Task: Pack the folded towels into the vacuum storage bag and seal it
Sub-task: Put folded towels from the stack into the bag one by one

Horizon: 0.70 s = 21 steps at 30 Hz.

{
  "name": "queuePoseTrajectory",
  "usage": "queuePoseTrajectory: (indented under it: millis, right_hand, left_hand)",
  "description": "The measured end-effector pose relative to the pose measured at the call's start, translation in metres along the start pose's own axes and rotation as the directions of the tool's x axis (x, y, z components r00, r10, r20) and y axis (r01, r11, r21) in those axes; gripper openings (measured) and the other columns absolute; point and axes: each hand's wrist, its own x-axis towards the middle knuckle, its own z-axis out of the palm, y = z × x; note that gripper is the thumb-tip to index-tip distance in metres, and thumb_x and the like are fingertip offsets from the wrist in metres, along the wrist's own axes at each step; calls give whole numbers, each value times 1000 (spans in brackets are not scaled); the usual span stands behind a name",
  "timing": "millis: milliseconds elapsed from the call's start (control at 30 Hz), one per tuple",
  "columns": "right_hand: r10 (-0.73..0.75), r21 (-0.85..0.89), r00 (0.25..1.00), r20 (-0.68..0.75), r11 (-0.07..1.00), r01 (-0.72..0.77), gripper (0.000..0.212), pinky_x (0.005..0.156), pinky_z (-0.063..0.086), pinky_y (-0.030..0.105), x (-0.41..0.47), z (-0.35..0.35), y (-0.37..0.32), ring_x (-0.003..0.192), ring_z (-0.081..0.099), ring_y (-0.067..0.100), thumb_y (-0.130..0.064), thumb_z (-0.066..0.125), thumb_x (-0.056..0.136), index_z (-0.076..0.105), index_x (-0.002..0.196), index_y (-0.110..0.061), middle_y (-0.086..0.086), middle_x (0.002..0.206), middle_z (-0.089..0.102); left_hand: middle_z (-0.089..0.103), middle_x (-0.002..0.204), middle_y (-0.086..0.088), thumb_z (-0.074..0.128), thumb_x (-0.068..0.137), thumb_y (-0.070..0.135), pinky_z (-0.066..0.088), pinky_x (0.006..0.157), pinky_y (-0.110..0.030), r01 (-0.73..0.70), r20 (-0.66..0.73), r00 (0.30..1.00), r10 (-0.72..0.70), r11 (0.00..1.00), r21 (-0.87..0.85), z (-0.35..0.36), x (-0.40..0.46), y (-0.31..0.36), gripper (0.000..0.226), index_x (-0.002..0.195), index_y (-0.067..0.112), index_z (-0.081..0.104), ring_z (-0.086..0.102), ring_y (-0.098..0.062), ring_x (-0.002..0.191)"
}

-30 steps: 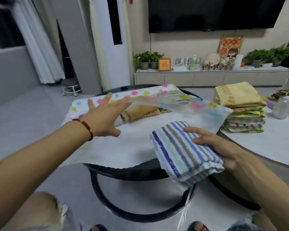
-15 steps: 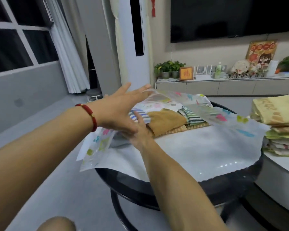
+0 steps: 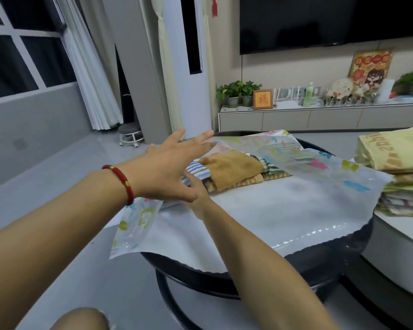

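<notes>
The clear plastic vacuum storage bag printed with coloured flowers (image 3: pixel 260 210) lies flat across the round black table (image 3: pixel 320 260), its open mouth facing the person. The left hand (image 3: pixel 169 167), a red bead bracelet (image 3: pixel 123 183) on its wrist, lifts the bag's upper sheet with straight, spread fingers (image 3: pixel 200 139) under the film. Below it, the right hand (image 3: pixel 196 194) reaches into the mouth of the bag; its fingers are mostly hidden by the left hand, so I cannot tell whether they grip the blue-and-white striped folded towel (image 3: pixel 198 171) that sits at their tips inside the bag. Just right of that towel, also inside the bag, lie a folded tan towel (image 3: pixel 234 171) and a green-striped towel (image 3: pixel 272 167). Right of the bag, on a white tabletop (image 3: pixel 403 232), stands a stack of folded towels (image 3: pixel 401 172), a yellow one on top.
</notes>
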Motion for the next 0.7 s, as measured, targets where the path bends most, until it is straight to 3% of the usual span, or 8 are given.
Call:
queuePoseTrajectory:
  millis: [33, 100, 167, 300, 433, 533, 633, 700]
  right_hand:
    - [15, -62, 1000, 13, 998, -14, 49, 96, 58, 37, -9, -10, 1, 115, 65, 33, 5, 59, 98, 53, 146, -4, 20, 137, 62]
    - [28, -136, 997, 78, 991, -17, 36, 67, 56, 27, -41, -35, -1, 82, 65, 26, 0, 55, 99, 62, 133, -9, 18, 110, 64]
    - [0, -271, 990, 143, 962, 39, 23, 73, 58, 34, -80, -77, -1, 80, 69, 29, -5, 57, 99, 67, 118, -14, 15, 101, 70]
    - [38, -468, 972, 231, 880, 77, 24, 79, 63, 32, -155, -177, -5, 87, 77, 21, -14, 60, 100, 75, 119, -14, 8, 102, 80]
    - [-42, -535, 996, -79, 845, -6, 19, 70, 62, 35, -206, -294, -11, 75, 76, 20, -17, 61, 97, 79, 104, -19, 3, 88, 81]
    - [-168, -588, 877, -449, 795, -149, 19, 70, 60, 47, -206, -374, -10, 69, 71, 23, -9, 60, 98, 79, 102, -10, 7, 83, 79]
    - [-288, -703, 721, -630, 605, -373, 23, 78, 54, 39, -184, -444, -11, 92, 68, 30, -12, 61, 95, 79, 109, -9, 11, 101, 78]
    - [-321, -739, 682, -657, 452, -500, 32, 90, 50, 42, -163, -482, -11, 114, 61, 40, -11, 61, 92, 74, 121, -11, 19, 120, 70]
  left_hand:
    - [-14, 157, 34, 67, 77, 43, 22, 111, -68, -4, -2, 1000, 4, 1000, 8, 4, 3, 4, 93, 151, 44, 11, -10, -22, 151]
    - [-13, 159, 29, 66, 79, 48, 22, 110, -71, -13, -12, 1000, 13, 999, 45, 10, 8, 13, 88, 151, 43, 15, -8, -24, 151]
    - [-10, 162, 24, 61, 80, 56, 25, 108, -71, -42, -36, 998, 45, 995, 96, 18, 19, 29, 82, 150, 44, 19, -4, -25, 151]
    - [-5, 164, 16, 66, 82, 46, 16, 109, -76, -89, -43, 994, 99, 979, 184, 40, 45, 63, 83, 147, 51, 15, -4, -30, 151]
    - [0, 165, 6, 66, 80, 51, 20, 105, -77, -140, -51, 984, 170, 920, 366, 66, 85, 107, 76, 146, 39, 31, 0, -36, 148]
    - [6, 165, 0, 64, 78, 57, 22, 103, -76, -178, -19, 977, 210, 869, 462, 81, 113, 132, 75, 145, 41, 36, 3, -42, 147]
    - [7, 165, 1, 63, 74, 62, 12, 101, -81, -189, 21, 978, 207, 843, 504, 92, 132, 149, 77, 143, 43, 37, 3, -44, 147]
    - [18, 163, 6, 61, 72, 67, 7, 101, -82, -193, -3, 973, 229, 828, 527, 96, 141, 149, 77, 142, 42, 40, 8, -41, 147]
